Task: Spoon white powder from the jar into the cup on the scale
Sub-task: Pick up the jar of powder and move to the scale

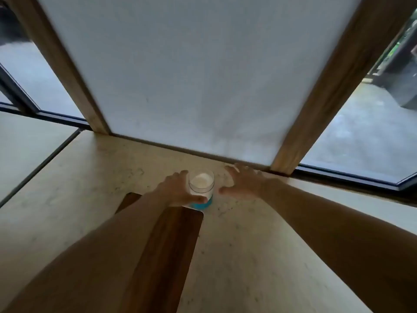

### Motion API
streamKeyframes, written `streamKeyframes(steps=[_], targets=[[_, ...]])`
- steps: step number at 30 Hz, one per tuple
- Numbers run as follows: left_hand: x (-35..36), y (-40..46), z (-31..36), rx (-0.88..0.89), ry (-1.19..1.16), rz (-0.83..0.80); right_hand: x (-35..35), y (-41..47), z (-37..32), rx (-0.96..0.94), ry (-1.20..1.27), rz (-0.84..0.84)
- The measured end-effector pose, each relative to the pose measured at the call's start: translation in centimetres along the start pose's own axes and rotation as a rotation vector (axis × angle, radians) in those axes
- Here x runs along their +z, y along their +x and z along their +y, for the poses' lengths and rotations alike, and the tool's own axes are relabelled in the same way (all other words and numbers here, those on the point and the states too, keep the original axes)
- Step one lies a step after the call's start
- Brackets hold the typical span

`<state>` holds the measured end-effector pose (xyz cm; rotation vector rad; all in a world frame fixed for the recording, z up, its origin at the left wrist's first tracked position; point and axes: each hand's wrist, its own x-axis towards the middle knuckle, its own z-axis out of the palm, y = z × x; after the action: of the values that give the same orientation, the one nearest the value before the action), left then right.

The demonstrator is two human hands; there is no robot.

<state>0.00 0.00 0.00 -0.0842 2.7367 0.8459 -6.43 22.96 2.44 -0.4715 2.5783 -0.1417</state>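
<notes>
A clear jar (pixel 201 185) with a blue label near its base stands on the pale stone counter (pixel 237 245), close to the back wall. It has no lid and white powder shows inside. My left hand (pixel 178 190) wraps around the jar's left side, thumb across the front. My right hand (pixel 243 182) hovers just right of the jar with fingers spread, not touching it. No cup, scale or spoon is in view.
A dark wooden board (pixel 167 249) lies on the counter in front of the jar, partly under my left forearm. A white wall panel (pixel 191 75) between wooden posts rises behind. Windows flank it, and a counter seam (pixel 38 166) runs at the left.
</notes>
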Motion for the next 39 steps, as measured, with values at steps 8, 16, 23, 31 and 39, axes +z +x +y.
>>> streamKeyframes(steps=[8, 16, 23, 31, 39], targets=[[2.4, 0.8, -1.4, 0.093, -0.179, -0.023, 2.8, 1.8, -0.5, -0.007, 0.005, -0.071], [4.7, 1.8, -2.3, 0.041, -0.438, 0.045, 4.5, 1.8, -0.6, -0.027, 0.035, -0.023], [5.9, 2.6, -2.0, 0.065, -0.440, 0.096, 5.7, 2.1, 0.0, -0.003, 0.056, -0.034], [6.3, 2.8, -2.2, 0.066, -0.376, 0.123, 6.3, 1.8, -0.2, 0.004, 0.073, -0.019], [6.3, 1.2, -1.0, 0.086, -0.332, 0.168, 5.8, 0.1, 0.3, 0.029, 0.108, -0.015]])
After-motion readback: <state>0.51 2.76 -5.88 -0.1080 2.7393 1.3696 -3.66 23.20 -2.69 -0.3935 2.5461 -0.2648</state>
